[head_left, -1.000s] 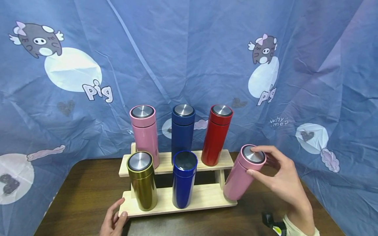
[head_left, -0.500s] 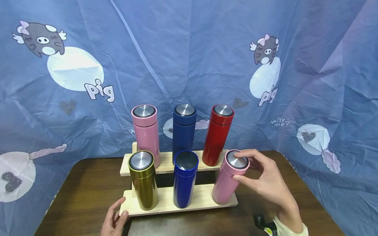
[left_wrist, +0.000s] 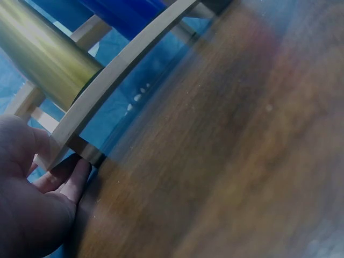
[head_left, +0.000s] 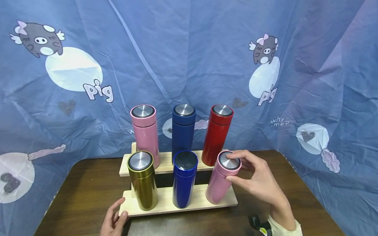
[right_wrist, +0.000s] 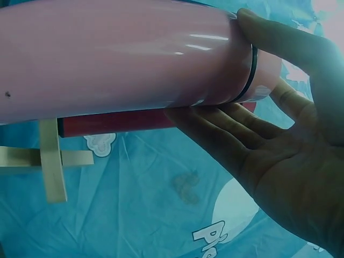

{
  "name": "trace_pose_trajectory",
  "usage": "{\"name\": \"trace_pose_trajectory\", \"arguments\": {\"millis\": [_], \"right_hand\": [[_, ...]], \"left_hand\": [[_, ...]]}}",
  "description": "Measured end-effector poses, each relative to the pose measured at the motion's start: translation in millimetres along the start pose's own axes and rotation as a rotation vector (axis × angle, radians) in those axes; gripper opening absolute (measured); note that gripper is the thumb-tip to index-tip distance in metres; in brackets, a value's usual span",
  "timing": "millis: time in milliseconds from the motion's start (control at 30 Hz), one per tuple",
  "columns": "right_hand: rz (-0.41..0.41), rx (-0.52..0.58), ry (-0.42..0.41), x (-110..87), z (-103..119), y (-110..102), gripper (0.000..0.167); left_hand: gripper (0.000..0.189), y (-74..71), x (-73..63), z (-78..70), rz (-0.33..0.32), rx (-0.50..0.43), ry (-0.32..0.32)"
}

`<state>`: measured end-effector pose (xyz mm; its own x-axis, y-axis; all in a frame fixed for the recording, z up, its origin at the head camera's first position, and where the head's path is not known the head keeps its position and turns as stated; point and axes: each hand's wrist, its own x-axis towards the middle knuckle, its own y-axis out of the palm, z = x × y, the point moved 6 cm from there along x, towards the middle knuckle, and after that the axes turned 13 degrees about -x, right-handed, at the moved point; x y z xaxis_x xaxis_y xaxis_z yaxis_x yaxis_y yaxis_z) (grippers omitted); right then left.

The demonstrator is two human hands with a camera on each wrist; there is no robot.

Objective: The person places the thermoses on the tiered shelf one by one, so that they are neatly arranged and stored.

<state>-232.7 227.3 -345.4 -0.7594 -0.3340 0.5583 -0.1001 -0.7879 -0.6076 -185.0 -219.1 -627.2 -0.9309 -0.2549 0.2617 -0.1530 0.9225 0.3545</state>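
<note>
My right hand (head_left: 258, 178) grips a pink thermos flask (head_left: 220, 186) round its upper part, thumb on the near side and the index finger on the steel lid. This flask stands on the right part of the lower shelf of a two-tier wooden rack (head_left: 160, 198). In the right wrist view the fingers (right_wrist: 231, 129) curl under the pink body. At the rack's left end my left hand (head_left: 113, 218) holds the corner of the lower shelf between thumb and fingers. Beside it stands a gold flask (head_left: 144, 190), then a glossy blue flask (head_left: 183, 186) in the middle.
On the upper shelf stand another pink flask (head_left: 146, 137), a dark blue flask (head_left: 183, 137) and a red flask (head_left: 217, 141). The rack rests on a dark brown wooden table (head_left: 85, 190). A blue cloth with pig prints (head_left: 189, 49) hangs behind and at the sides.
My right hand has moved left with the pink flask, from the lower shelf's right end further in towards the blue one. The left hand keeps its place on the rack corner.
</note>
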Motion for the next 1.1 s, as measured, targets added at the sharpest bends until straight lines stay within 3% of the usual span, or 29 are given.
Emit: {"name": "trace_pose_trajectory", "arguments": {"millis": [367,500,700,933,1100], "right_hand": [[-0.025,-0.048,-0.013,0.9,-0.3,2.9,0.062],[-0.007,-0.052,-0.015,1.9,-1.4,4.0,0.062],[0.024,-0.056,-0.027,3.4,-4.0,6.2,0.061],[0.039,-0.07,-0.02,2.8,-6.2,6.3,0.061],[0.041,-0.106,-0.017,3.2,-6.4,6.1,0.063]], "left_hand": [[0.063,-4.0,2.0,6.1,0.037,-0.008,0.036],[0.06,1.1,0.3,-1.4,0.012,-0.008,0.013],[0.056,11.4,-1.1,-16.7,0.035,-0.048,0.011],[0.061,-1.2,1.6,2.0,0.037,-0.011,0.015],[0.059,-1.6,2.1,4.2,0.032,-0.018,0.01]]}}
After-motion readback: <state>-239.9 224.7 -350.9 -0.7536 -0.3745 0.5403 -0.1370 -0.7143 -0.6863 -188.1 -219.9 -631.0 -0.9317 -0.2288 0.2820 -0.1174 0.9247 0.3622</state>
